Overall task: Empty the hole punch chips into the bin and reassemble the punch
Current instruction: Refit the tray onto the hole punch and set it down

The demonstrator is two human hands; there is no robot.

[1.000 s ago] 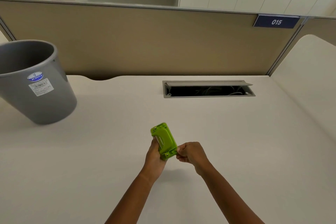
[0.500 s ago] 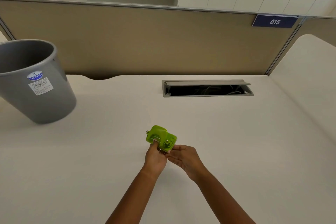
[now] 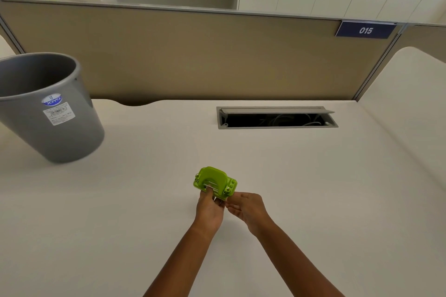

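A small green hole punch (image 3: pixel 214 180) is held just above the white desk (image 3: pixel 301 188), lever side up and turned toward me. My left hand (image 3: pixel 209 210) grips its near edge, thumb on the metal strip under the lever. My right hand (image 3: pixel 248 207) sits just right of it, fingers half curled and touching the punch's near right corner; I cannot tell if it grips. A grey plastic bin (image 3: pixel 48 106) with a label stands at the far left of the desk, well away from both hands.
An open cable tray slot (image 3: pixel 277 118) with wires is set into the desk behind the hands. A beige partition (image 3: pixel 205 55) with a blue "015" sign (image 3: pixel 365 30) closes the back; a side desk (image 3: pixel 410 103) runs along the right.
The punch has been turned from standing on end to lying lever side up. My right hand has loosened from a fist on its end to half-open fingers beside it.
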